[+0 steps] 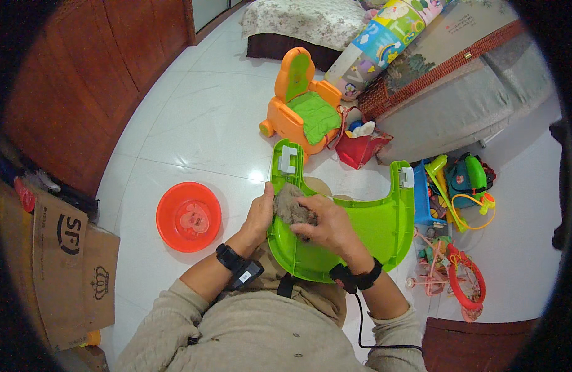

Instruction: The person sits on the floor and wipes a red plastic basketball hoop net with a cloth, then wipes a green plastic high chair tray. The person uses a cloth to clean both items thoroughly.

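Note:
A green plastic high-chair-style tray (374,228) lies across my lap with its ribbed side up. Two arms of the tray point away from me, each with a grey-white plastic clip (288,160) on it. My left hand (257,211) grips the tray's left edge, thumb along the rim. In my right hand (325,221) is a crumpled grey-brown cloth (293,204), pressed against the left part of the tray. The cloth covers part of the surface under it.
A red plastic basin (188,216) stands on the tiled floor to my left, beyond cardboard boxes (72,274). Ahead are an orange child's chair (286,116) and a red bag (360,151). At right sit a blue toy bin (423,195) and a pink toy frame (430,274). A black cable (360,321) hangs from my right wrist.

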Demonstrator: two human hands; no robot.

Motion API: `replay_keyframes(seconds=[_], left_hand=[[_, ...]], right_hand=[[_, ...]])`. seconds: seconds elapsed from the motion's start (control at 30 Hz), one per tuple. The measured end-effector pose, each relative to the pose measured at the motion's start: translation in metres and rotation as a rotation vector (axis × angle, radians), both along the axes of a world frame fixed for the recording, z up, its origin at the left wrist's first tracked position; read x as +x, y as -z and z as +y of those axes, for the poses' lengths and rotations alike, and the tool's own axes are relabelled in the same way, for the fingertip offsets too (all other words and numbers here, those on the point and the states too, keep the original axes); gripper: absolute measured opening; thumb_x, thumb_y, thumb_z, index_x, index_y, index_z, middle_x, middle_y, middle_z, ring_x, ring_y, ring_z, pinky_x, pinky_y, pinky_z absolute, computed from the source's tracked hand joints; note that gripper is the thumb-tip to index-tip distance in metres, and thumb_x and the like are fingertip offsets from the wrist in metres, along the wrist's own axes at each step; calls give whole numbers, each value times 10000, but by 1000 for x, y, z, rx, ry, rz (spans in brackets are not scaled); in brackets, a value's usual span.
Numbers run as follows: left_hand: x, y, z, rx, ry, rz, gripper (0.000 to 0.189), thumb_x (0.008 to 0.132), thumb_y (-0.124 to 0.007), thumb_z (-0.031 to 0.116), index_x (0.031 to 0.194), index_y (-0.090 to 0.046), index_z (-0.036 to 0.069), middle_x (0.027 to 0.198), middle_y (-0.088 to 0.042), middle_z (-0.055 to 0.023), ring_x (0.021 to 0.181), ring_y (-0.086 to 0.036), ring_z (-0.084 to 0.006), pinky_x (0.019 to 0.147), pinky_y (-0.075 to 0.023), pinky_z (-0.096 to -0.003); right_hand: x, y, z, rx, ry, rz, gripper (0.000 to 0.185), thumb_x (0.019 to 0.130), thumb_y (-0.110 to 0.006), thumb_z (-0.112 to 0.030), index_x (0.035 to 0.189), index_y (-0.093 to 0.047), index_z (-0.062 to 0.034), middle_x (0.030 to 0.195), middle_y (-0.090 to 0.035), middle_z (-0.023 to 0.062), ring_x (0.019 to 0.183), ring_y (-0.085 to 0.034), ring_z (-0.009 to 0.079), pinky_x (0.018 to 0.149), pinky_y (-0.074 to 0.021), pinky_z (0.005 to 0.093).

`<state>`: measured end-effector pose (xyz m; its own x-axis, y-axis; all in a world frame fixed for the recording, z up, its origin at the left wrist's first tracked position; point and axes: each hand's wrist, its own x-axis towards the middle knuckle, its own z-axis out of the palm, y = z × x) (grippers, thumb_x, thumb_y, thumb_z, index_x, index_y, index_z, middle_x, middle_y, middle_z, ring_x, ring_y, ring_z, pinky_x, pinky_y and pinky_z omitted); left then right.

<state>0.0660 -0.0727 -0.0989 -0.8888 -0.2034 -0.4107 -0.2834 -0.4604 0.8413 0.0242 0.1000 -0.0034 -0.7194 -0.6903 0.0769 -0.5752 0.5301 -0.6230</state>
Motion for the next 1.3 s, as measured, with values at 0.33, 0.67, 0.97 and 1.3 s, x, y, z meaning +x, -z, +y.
replay_keyframes(seconds=[0.33,0.67,0.97,1.3], left_hand=[[3,-17,3,12,18,4,765,1029,-242,602,1207,-586,-57,1112,-644,-142,1006,-619,-184,866,-521,-343],[7,-21,1,29,83,24,736,1036,-234,589,1231,-572,-35,1121,-653,-140,992,-646,-195,826,-542,-331],[5,-21,1,-83,55,-45,747,1029,-272,592,1160,-616,-58,1054,-668,-142,929,-622,-199,829,-512,-344],[5,-6,-1,-230,50,-9,795,1025,-266,601,1094,-641,-97,1012,-672,-179,904,-586,-222,846,-471,-365]], right_hand=[[-5,9,-34,140,-187,420,264,629,-719,-160,858,-632,-61,979,-623,98,1008,-557,291,774,-465,400],[-3,13,-34,158,-452,381,179,654,-673,-136,828,-648,-106,899,-663,23,999,-557,238,827,-417,407],[38,14,-18,218,-550,412,187,744,-636,-170,919,-623,-106,911,-637,25,1002,-540,229,818,-410,398],[61,9,-3,282,-627,340,207,791,-598,-182,970,-633,-84,911,-633,40,1006,-540,231,824,-403,385]])
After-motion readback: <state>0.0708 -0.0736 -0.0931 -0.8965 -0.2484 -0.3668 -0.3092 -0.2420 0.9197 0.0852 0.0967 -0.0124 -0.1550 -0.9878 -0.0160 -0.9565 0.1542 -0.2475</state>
